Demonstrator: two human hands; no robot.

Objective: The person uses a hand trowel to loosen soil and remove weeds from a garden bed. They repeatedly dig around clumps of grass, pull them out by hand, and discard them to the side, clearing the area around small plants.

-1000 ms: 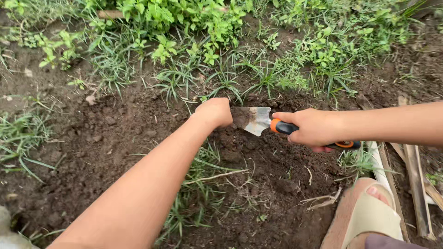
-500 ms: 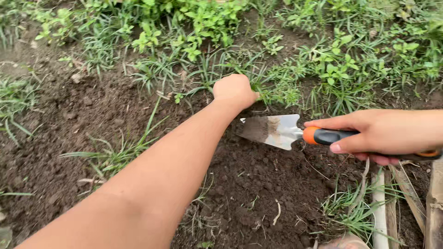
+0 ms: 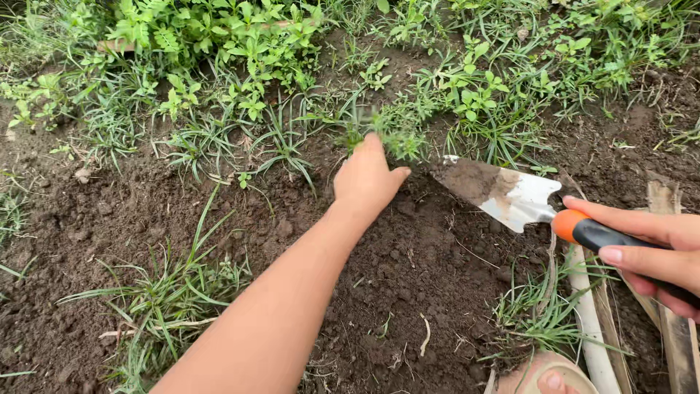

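My left hand [image 3: 367,177] reaches forward over dark loose soil [image 3: 408,270], its fingers stretched toward a tuft of grass weeds [image 3: 390,131] at the edge of the dug patch; whether it grips the tuft I cannot tell. At the right edge my right hand [image 3: 656,252] grips the orange and black handle of a garden trowel [image 3: 503,193]. The trowel's metal blade is smeared with soil, and its tip points left toward the same weeds, a short way right of my left hand.
Green weeds and grass [image 3: 240,51] fill the far side. A grass clump [image 3: 168,292] grows at the near left, another [image 3: 543,310] near the right. A white pipe [image 3: 587,321] and wood strips [image 3: 674,321] lie at the right. A sandalled toe [image 3: 550,379] shows at the bottom.
My left hand has gone from a closed fist to fingers stretched at the weeds. The right hand with the trowel has drawn back to the right, blade tilted more. The view shifted.
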